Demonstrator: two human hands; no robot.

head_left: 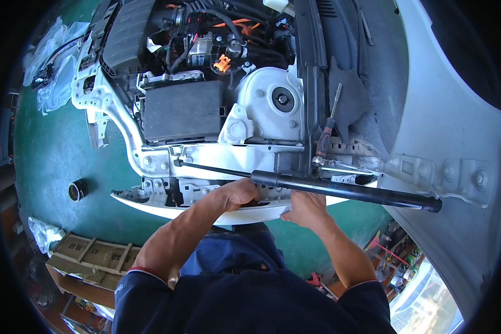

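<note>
Left hand (pixel 236 193) curling shut, gripping top edge of white panel (pixel 167 209) at car's front. Right hand (pixel 306 207) gripping same edge, just under black gas strut (pixel 339 188). Looks like fitting step. Next move likely needing steady, even push. Screwdriver (pixel 325 136) lying near, untouched.

— How many hands do you count on the car?

— Two bare hands: a left hand (pixel 238 193) and a right hand (pixel 306 207), both near six o'clock.

— And long parts?

— One black gas strut (pixel 339 188) just past centre. One red-handled screwdriver (pixel 327 131) at two o'clock.

— On the green floor?

— One flattened brown cardboard box (pixel 89 256) and one small black ring (pixel 76 191), both toward eight o'clock.
</note>
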